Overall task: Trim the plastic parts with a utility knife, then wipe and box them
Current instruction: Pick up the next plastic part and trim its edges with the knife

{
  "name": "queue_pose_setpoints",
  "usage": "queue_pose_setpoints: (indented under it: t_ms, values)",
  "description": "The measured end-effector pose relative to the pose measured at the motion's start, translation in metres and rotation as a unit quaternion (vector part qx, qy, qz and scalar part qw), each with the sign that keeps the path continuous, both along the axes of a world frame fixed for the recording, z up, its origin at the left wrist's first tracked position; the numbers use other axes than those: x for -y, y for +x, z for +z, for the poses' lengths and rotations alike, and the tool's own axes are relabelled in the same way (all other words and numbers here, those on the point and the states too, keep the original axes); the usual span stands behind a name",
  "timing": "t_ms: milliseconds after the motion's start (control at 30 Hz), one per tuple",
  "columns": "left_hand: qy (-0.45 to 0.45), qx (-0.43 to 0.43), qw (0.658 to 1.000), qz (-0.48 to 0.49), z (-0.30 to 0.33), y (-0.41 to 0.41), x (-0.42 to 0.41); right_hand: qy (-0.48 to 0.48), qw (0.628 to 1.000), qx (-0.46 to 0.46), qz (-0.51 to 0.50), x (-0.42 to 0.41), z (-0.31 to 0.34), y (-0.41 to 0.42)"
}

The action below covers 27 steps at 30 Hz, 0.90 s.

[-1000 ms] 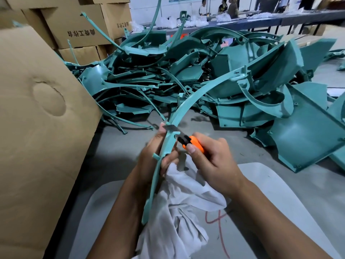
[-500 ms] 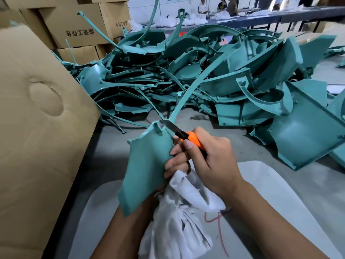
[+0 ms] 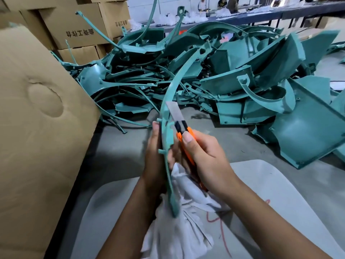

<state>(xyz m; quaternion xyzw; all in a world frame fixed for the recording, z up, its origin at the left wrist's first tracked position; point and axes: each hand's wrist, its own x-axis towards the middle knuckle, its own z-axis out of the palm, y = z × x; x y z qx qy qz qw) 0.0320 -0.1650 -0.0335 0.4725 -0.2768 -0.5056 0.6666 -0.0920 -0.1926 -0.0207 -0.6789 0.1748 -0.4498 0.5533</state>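
Observation:
A long curved teal plastic part [image 3: 175, 86] stands edge-on at the centre of the head view, arching up toward the heap. My left hand [image 3: 155, 157] grips its lower stretch from the left. My right hand [image 3: 203, 157] holds an orange utility knife [image 3: 183, 135], thumb on top, with the bare blade [image 3: 174, 112] lying flat against the part's right edge. A white cloth [image 3: 179, 227] hangs bunched under both hands, partly behind the part's lower end.
A big heap of teal plastic parts [image 3: 233, 75] covers the grey table beyond my hands. A tall cardboard flap [image 3: 37, 128] stands at the left. Stacked cartons [image 3: 78, 27] sit behind it. A pale board [image 3: 261, 184] with red marks lies under my forearms. People sit at a far bench.
The part has been turned from its broad face to edge-on. The knife blade has swung upright and now lies along the part's right edge, higher than before.

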Motion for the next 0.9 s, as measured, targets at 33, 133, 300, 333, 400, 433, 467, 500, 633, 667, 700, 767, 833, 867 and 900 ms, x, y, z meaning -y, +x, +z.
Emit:
queue_pose_setpoints:
  t_ms: [33, 133, 300, 333, 400, 433, 467, 500, 633, 667, 700, 767, 833, 867, 900]
  values:
    - [-0.031, -0.016, 0.999, 0.006, 0.002, -0.001, 0.008, 0.015, 1.000, -0.005, 0.027, 0.000, 0.001, 0.000]
    - [-0.036, 0.066, 0.992, 0.103, 0.003, 0.017, 0.015, 0.037, 0.997, -0.039, 0.061, 0.004, 0.002, -0.004]
    - [-0.077, 0.175, 0.956, 0.225, -0.008, 0.032, 0.014, 0.092, 0.986, -0.070, 0.116, 0.009, -0.003, -0.007]
    - [-0.079, 0.180, 0.952, 0.233, -0.006, 0.033, 0.013, 0.102, 0.984, -0.073, 0.127, 0.010, -0.003, -0.008]
    - [-0.094, 0.207, 0.942, 0.247, -0.003, 0.036, 0.012, 0.109, 0.982, -0.077, 0.136, 0.011, -0.004, -0.008]
    - [-0.099, 0.215, 0.938, 0.254, -0.001, 0.037, 0.012, 0.107, 0.981, -0.081, 0.137, 0.011, -0.004, -0.009]
    - [-0.096, 0.229, 0.933, 0.259, 0.000, 0.036, 0.011, 0.104, 0.982, -0.086, 0.135, 0.011, -0.004, -0.010]
    - [-0.107, 0.230, 0.933, 0.255, -0.003, 0.037, 0.011, 0.099, 0.982, -0.091, 0.130, 0.012, -0.005, -0.010]
    - [-0.102, 0.241, 0.937, 0.234, -0.002, 0.034, 0.008, 0.068, 0.987, -0.117, 0.084, 0.014, -0.006, -0.010]
    - [-0.105, 0.250, 0.936, 0.226, -0.001, 0.035, 0.007, 0.068, 0.988, -0.111, 0.081, 0.015, -0.007, -0.010]
    - [-0.106, 0.258, 0.935, 0.221, 0.000, 0.034, 0.006, 0.072, 0.989, -0.098, 0.087, 0.015, -0.007, -0.011]
    - [-0.104, 0.259, 0.935, 0.219, 0.000, 0.034, 0.007, 0.077, 0.987, -0.072, 0.119, 0.014, -0.008, -0.011]
    - [-0.102, 0.249, 0.938, 0.219, 0.000, 0.031, 0.006, 0.074, 0.985, -0.069, 0.140, 0.013, -0.009, -0.010]
    - [-0.105, 0.234, 0.942, 0.218, 0.002, 0.030, 0.006, 0.065, 0.986, -0.077, 0.133, 0.013, -0.009, -0.009]
    - [-0.106, 0.209, 0.950, 0.205, 0.001, 0.030, 0.006, 0.053, 0.988, -0.089, 0.117, 0.013, -0.010, -0.009]
